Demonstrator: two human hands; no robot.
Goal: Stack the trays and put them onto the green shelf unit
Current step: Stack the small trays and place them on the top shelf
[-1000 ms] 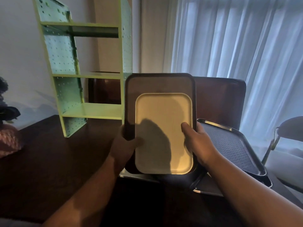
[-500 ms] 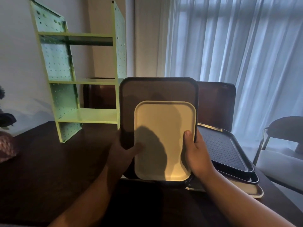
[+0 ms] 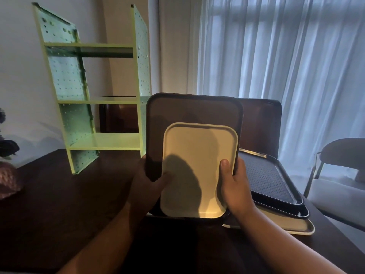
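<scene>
I hold a small cream tray (image 3: 199, 167) nested inside a larger dark brown tray (image 3: 194, 110), both tilted up toward me above the table. My left hand (image 3: 147, 186) grips their left edge, thumb on the cream tray. My right hand (image 3: 236, 186) grips the right edge, thumb inside the cream tray. The green shelf unit (image 3: 94, 107) stands at the back left of the table, its three shelves bare. To the right lie a dark textured tray (image 3: 266, 178) stacked on another dark one, over a cream tray (image 3: 296, 226).
The dark wooden table (image 3: 59, 204) runs to its right edge near a chair (image 3: 339, 155) by the curtained window. A brown chair back (image 3: 260, 125) stands behind the trays. A pink knitted object (image 3: 7, 180) sits at the far left.
The held pair of trays has stayed in both hands and shifted slightly right and lower in view. The view has tilted, showing more of the shelf unit's top and the stack at the right.
</scene>
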